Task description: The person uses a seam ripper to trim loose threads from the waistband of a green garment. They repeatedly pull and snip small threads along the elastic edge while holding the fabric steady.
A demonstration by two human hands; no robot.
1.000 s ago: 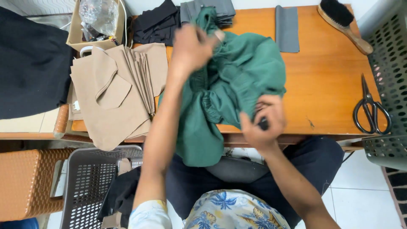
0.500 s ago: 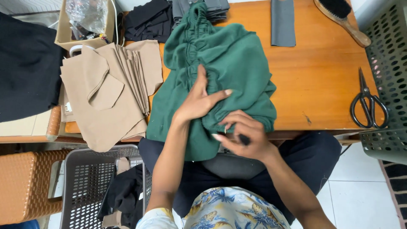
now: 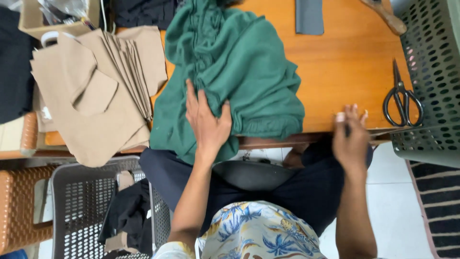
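A crumpled green garment point(image 3: 239, 72) lies on the orange wooden table point(image 3: 354, 67), its lower edge hanging over the front. My left hand point(image 3: 206, 122) rests flat on the garment near the table's front edge, fingers spread. My right hand point(image 3: 351, 136) is off the cloth at the table's front edge, fingers apart and holding nothing, a short way left of black scissors point(image 3: 401, 96).
A stack of tan cut fabric pieces point(image 3: 96, 91) covers the table's left side. A grey strip of cloth point(image 3: 309, 17) lies at the back. A green perforated basket point(image 3: 431, 81) stands at right, a grey basket point(image 3: 72, 206) and a brown one point(image 3: 19, 206) below left.
My right hand has let go of the green garment and moved right toward the scissors. My left hand has slid down the cloth toward the front edge.
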